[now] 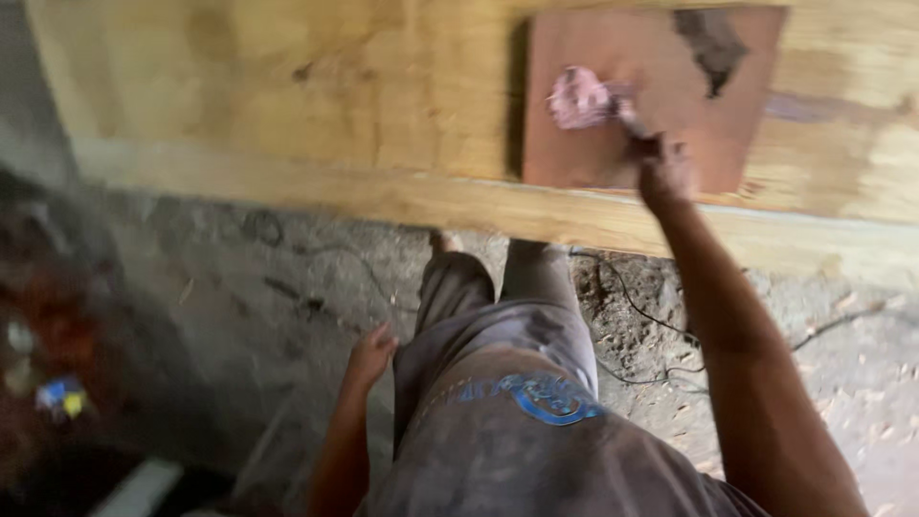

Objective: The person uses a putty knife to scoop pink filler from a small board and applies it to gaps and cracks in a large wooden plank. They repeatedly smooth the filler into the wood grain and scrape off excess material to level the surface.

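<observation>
Item one: our right hand [663, 170], arm stretched forward and up, fingers closed round the handle of a brush [592, 101]. The grip is a full fist; the handle is mostly hidden inside it. The brush head, pinkish with stain, lies against the stained patch [613, 153].

Item two: the patch, a reddish-brown rectangle on the upper right of the board [287, 105]. One dark bare-looking spot sits near its top right corner. The patch ends at a straight left edge and reaches down almost to the board's lower edge.

Item three: the board, pale yellow wood with visible grain, spanning the whole width of the view, its lower edge a lighter strip. We cannot tell what it rests on.

Item four: our left hand [371, 352], hanging low beside the left thigh, well apart from the board. Fingers loosely curled, holding nothing; the hand just touches or nearly touches the trousers [498, 316], blur prevents telling which.

Item five: grey trousers and a grey shirt [536, 450] with a blue print, seen from above. One foot shows at the board's edge.

Item six: the floor [239, 278], rough grey concrete with dust and chips. A thin black cable [651, 321] runs across it to the right of our legs.

Item seven: blurred dark clutter [48, 364] at far left, not identifiable.
</observation>
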